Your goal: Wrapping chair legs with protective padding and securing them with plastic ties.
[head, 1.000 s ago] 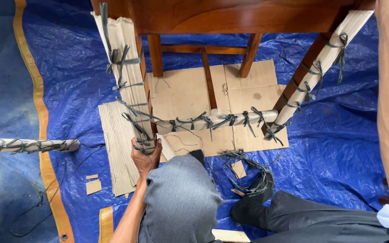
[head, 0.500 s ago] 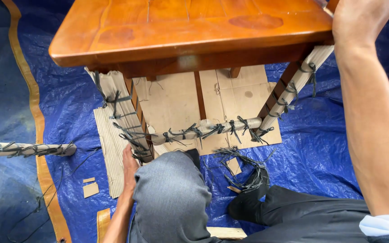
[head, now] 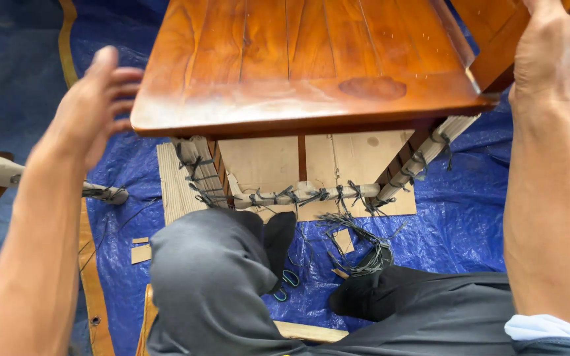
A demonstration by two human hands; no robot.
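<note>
A blue tarpaulin [head: 483, 217] covered the floor, and on it stood a wooden chair [head: 298, 66] with a polished reddish-brown seat, directly in front of the seated person's knees. Flattened cardboard [head: 357, 161] lay beneath the chair, and its legs and lower rail were wrapped in corrugated card lashed with dark cord [head: 308, 196].

The chair looked solid and rigid, probably fairly heavy, and the glossy seat would likely be slippery and easy to scuff. The firmer places to grip seemed to be the frame edges or the wrapped legs rather than the flat top.

The right hand [head: 552, 46] was closed over the wooden frame at the chair's far right corner, fingers wrapped over its edge. The left hand [head: 97, 99] hung in the air just beside the seat's left edge, fingers spread wide, holding nothing and not touching the wood.

A loose tangle of spare cord [head: 364, 247] lay on the tarpaulin by the person's dark trousers [head: 206, 283], with small cardboard offcuts [head: 141, 253] to the left.
</note>
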